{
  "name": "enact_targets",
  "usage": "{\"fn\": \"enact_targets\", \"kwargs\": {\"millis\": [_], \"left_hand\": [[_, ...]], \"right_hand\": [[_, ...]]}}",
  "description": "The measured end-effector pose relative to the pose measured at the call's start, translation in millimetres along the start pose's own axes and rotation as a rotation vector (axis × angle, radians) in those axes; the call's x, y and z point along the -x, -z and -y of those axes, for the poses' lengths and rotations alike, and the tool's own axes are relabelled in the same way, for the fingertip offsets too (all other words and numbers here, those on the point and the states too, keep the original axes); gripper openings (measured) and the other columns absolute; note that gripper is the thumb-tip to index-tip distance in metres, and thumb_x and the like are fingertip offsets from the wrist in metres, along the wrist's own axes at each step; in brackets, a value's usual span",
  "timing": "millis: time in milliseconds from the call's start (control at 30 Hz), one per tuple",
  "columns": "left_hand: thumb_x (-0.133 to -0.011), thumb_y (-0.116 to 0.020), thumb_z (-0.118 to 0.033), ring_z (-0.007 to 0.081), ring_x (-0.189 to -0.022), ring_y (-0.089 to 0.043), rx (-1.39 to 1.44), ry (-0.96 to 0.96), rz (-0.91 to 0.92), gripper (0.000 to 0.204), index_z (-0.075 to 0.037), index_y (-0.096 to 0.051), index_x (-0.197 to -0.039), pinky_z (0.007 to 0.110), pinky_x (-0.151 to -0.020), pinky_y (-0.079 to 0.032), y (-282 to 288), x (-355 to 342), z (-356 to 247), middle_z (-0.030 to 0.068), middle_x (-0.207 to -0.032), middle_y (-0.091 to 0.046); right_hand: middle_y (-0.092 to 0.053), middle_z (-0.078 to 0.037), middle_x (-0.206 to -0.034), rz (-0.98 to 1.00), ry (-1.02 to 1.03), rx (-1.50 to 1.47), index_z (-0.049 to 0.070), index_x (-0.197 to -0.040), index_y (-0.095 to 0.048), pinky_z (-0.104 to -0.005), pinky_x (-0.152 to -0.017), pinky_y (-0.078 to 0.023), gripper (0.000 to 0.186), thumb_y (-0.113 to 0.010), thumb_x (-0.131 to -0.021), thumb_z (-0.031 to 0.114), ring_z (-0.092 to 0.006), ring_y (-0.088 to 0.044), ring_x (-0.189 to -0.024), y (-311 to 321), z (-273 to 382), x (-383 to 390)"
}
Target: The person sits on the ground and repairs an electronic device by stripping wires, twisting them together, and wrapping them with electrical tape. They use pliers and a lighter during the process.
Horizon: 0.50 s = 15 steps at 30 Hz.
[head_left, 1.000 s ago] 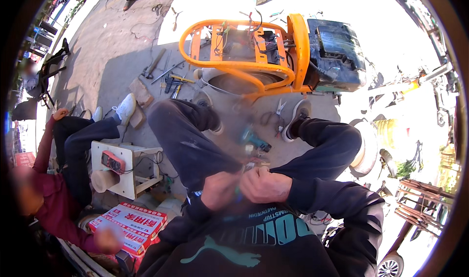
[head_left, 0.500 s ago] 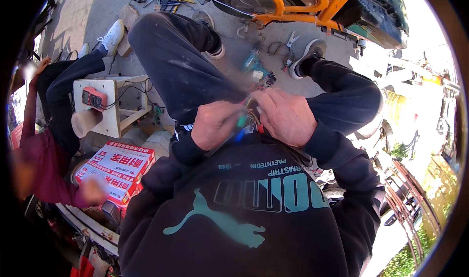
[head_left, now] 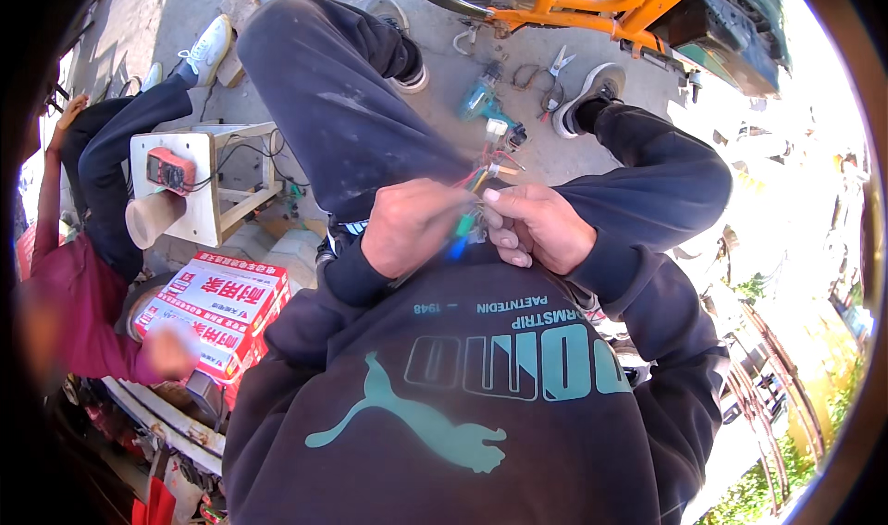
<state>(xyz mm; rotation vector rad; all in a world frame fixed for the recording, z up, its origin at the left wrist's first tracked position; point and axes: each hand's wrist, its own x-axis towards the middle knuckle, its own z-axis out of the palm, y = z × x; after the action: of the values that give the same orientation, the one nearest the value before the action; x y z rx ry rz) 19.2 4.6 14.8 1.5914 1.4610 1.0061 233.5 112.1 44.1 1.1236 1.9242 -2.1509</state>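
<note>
Seen from the hands, the wearer's bent legs (head_left: 347,109) fill 11 o'clock and 2 o'clock, the left knee standing between the hands and the things at 10 o'clock. A co-worker in a maroon sleeve (head_left: 92,312) sits at 8 to 10 o'clock. An orange tubular frame (head_left: 666,7) is at 1 o'clock. A pale-topped stool (head_left: 196,215) bearing a red meter stands at 9 o'clock; a red-and-white carton (head_left: 222,317) lies at 8. The left hand (head_left: 407,227) is curled narrow, fingertips blurred, pinching a wire bundle (head_left: 481,178); the right hand (head_left: 541,229) pinches it too. At 12 o'clock lies a teal drill (head_left: 479,99), at 1 scissors (head_left: 560,62). The bundle sits between the 2 hands, at the left's 2 o'clock and the right's 10.
</note>
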Motion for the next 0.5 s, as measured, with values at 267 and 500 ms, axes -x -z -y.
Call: {"fn": "enact_targets", "kwargs": {"millis": [267, 500], "left_hand": [[-0.079, -0.073, 0.004, 0.033, -0.076, -0.071, 0.003, -0.018, 0.002, 0.022, 0.0, -0.075, -0.101, 0.039, -0.068, -0.057, 0.7, -2.2, 1.7, 0.0161, -0.084, -0.072], [-0.08, -0.072, 0.01, 0.0297, -0.073, -0.07, 0.012, -0.065, 0.013, 0.023, 0.001, -0.076, -0.101, 0.036, -0.066, -0.055, 0.9, 0.6, -1.6, 0.0144, -0.081, -0.071]], "right_hand": [[-0.058, -0.003, -0.089, -0.25, 0.878, 1.455, 0.005, -0.108, -0.067, -0.0281, -0.06, -0.045, 0.036, -0.067, -0.078, 0.025, -0.0164, -0.06, -0.079, 8.9, 20.4, -4.4], [-0.06, -0.005, -0.082, -0.033, 0.82, 1.183, 0.004, -0.099, -0.066, -0.0268, -0.053, -0.042, 0.023, -0.068, -0.082, 0.02, -0.0154, -0.058, -0.07, 6.3, 12.9, -7.2]]}}
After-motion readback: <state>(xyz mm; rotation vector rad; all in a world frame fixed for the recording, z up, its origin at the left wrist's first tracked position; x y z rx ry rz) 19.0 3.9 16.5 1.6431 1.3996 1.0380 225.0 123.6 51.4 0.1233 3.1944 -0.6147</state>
